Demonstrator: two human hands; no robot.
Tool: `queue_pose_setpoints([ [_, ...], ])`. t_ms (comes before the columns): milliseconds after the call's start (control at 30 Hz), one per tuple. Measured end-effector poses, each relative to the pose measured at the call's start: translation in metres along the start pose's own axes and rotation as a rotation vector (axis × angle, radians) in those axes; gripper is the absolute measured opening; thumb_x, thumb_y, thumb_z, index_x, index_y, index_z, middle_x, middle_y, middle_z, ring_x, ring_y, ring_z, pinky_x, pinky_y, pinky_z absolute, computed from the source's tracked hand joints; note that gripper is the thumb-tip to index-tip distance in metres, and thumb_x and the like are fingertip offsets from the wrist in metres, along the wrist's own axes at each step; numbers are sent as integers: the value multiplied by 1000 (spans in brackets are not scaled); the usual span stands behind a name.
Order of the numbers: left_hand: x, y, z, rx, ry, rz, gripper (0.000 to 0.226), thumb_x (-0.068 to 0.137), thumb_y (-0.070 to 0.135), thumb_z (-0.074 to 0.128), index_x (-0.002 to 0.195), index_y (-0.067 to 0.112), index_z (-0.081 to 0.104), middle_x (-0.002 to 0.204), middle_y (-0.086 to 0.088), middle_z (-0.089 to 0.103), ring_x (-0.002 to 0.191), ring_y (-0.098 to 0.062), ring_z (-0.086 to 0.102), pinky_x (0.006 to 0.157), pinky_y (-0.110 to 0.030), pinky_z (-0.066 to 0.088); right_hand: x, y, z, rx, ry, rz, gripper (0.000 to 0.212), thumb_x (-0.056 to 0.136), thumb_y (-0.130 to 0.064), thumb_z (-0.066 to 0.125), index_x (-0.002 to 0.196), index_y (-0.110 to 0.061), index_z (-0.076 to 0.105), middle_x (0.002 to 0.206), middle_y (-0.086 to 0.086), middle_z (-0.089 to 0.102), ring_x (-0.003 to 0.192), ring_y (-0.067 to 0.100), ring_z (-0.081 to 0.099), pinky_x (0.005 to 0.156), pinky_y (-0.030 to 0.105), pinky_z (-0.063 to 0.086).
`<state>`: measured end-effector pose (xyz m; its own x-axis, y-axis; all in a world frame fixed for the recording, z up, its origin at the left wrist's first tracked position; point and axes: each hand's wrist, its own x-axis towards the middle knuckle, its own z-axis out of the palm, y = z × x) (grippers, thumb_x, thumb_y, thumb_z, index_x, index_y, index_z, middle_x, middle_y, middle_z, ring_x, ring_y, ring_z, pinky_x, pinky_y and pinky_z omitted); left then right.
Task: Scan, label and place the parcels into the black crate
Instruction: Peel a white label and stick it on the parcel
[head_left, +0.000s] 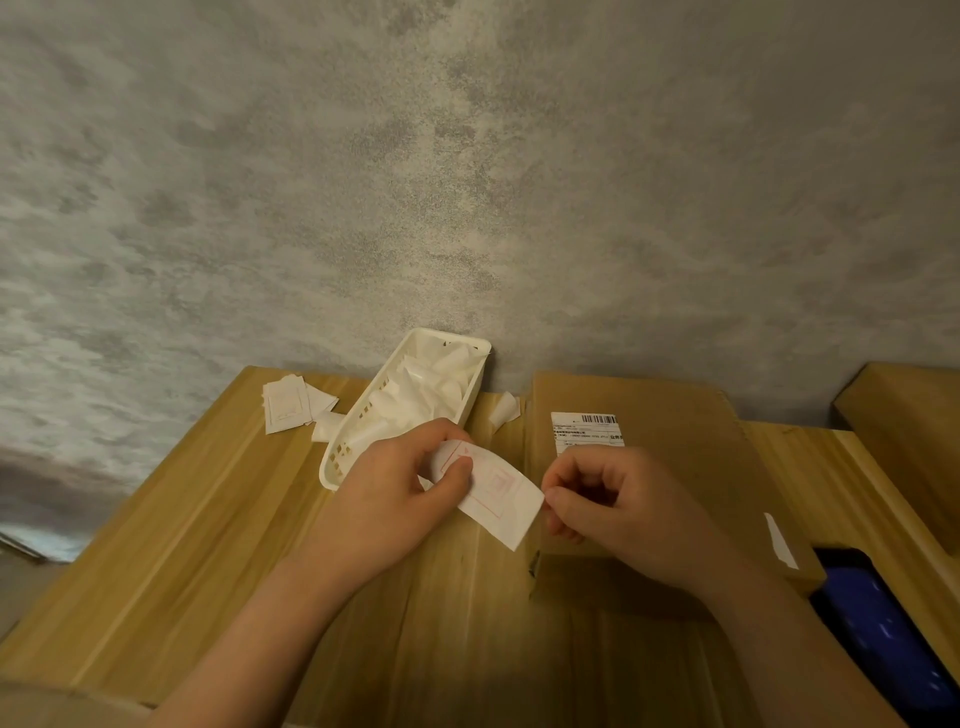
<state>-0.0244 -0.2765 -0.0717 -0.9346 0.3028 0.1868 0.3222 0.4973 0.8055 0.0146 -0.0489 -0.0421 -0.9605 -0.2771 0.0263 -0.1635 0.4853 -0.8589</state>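
Head view: your left hand and right hand pinch opposite ends of a white label at frame center, fingers curled on it. The cardboard parcel lies on the counter beneath your right hand; a white basket of paper scraps sits just behind your left.

Place: a small parcel-packing station, seemingly set up in a plain room.
Tabletop: light wood planks, pushed against a mottled grey wall.
Evidence: a cardboard parcel bearing a barcoded shipping label is laid out; a white basket is filled with peeled label backings; loose label sheets are scattered beside it.
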Motion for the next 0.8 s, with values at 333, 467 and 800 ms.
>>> queue_pose_setpoints([
  [333, 1, 1, 1, 21, -7, -2, 11, 96, 39, 52, 95, 36, 63, 93, 27, 68, 103, 16, 58, 70, -17, 56, 1, 2, -1, -16, 1, -4, 12, 92, -15, 61, 83, -20, 68, 75, -4, 72, 74, 12, 70, 69, 24, 57],
  [467, 1, 1, 1, 17, -5, -8, 11, 96, 41, 52, 93, 38, 63, 92, 29, 69, 103, 15, 59, 73, -21, 58, 0, 2, -1, -33, 0, 0, 13, 92, -16, 62, 82, -22, 68, 74, -5, 72, 74, 10, 70, 69, 22, 56],
  [800, -1, 4, 1, 42, -2, -7, 10, 96, 39, 52, 95, 38, 63, 95, 28, 68, 105, 18, 56, 71, -17, 57, 0, 2, -1, -55, 2, -1, 12, 92, -17, 62, 82, -22, 68, 74, -7, 72, 75, 10, 69, 72, 23, 57],
])
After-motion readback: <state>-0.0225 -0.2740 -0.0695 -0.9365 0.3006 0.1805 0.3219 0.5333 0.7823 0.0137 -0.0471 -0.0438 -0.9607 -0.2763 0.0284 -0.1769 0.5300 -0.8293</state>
